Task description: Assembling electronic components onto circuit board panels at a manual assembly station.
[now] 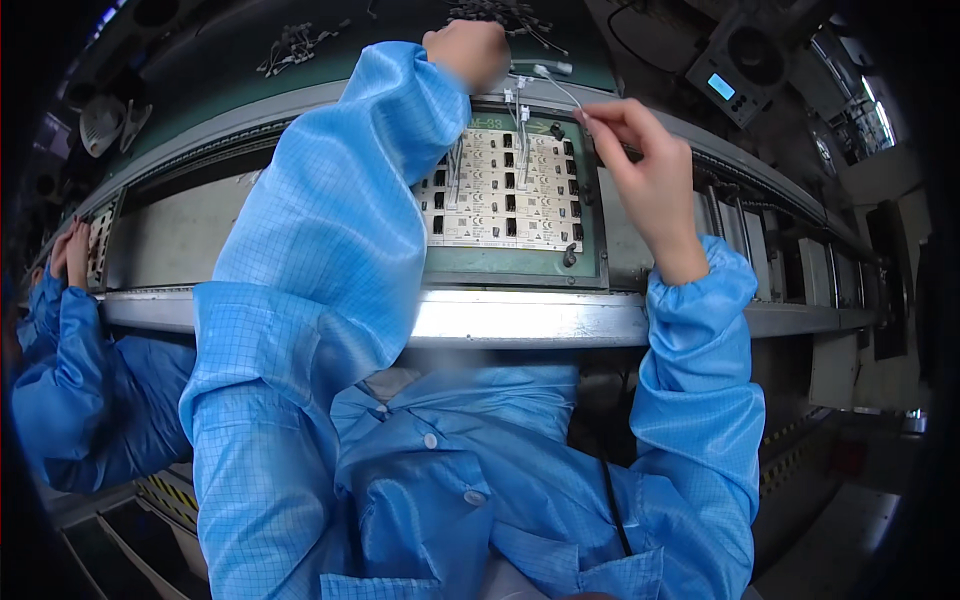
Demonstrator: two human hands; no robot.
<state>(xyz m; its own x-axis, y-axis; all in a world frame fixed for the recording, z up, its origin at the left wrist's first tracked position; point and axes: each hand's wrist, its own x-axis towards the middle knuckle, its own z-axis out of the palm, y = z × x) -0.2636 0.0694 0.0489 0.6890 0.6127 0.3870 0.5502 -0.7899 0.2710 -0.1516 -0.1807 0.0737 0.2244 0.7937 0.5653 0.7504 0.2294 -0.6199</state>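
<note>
A thin white cable (563,88) with a small connector end is pinched between the thumb and forefinger of my right hand (648,160), above the far right corner of the board panel. My left hand (468,52) reaches over the far rail beside a pile of white cables (500,14). Its fingers are curled closed and slightly blurred; what they hold, if anything, is hidden. Below lies a panel of white circuit boards (545,205) with black components, set in a green fixture (500,265). Several white connector leads (523,135) stand on it; my left sleeve covers its left side.
A conveyor's metal front rail (540,318) runs across before me. More white cables (297,45) lie on the green bench (375,50) at the far left. A device with a lit screen (720,86) stands far right. At the left, another person's hands (72,252) touch a similar panel.
</note>
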